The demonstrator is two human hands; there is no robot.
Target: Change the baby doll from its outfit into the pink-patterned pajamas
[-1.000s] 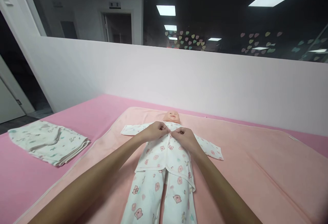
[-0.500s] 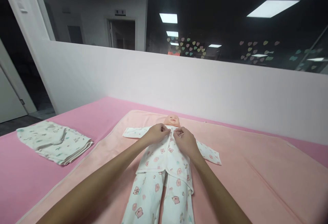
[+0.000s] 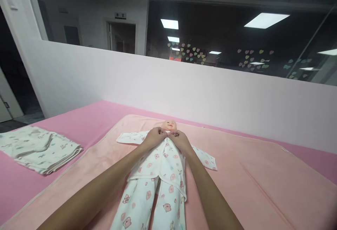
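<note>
A baby doll (image 3: pixel 170 125) lies on its back, its head toward the wall, dressed in a white shirt (image 3: pixel 168 159) with pink bear prints and matching trousers (image 3: pixel 168 207). Both sleeves stretch out to the sides. Just below the doll's chin, my left hand (image 3: pixel 156 137) pinches one side of the shirt's neckline. My right hand (image 3: pixel 180 140) pinches the other side, and the fingertips of the two hands almost meet. What exactly lies between the fingertips is too small to make out.
Under the doll is a peach blanket (image 3: pixel 237 188) on a pink mat (image 3: pixel 89 117). A folded white printed cloth (image 3: pixel 39 149) lies at the left. Behind the mat rises a white wall (image 3: pixel 184 86) with dark windows above.
My right hand has moved in closer to my left hand at the neckline, and its fingers have closed. The whole view has shifted slightly to the right.
</note>
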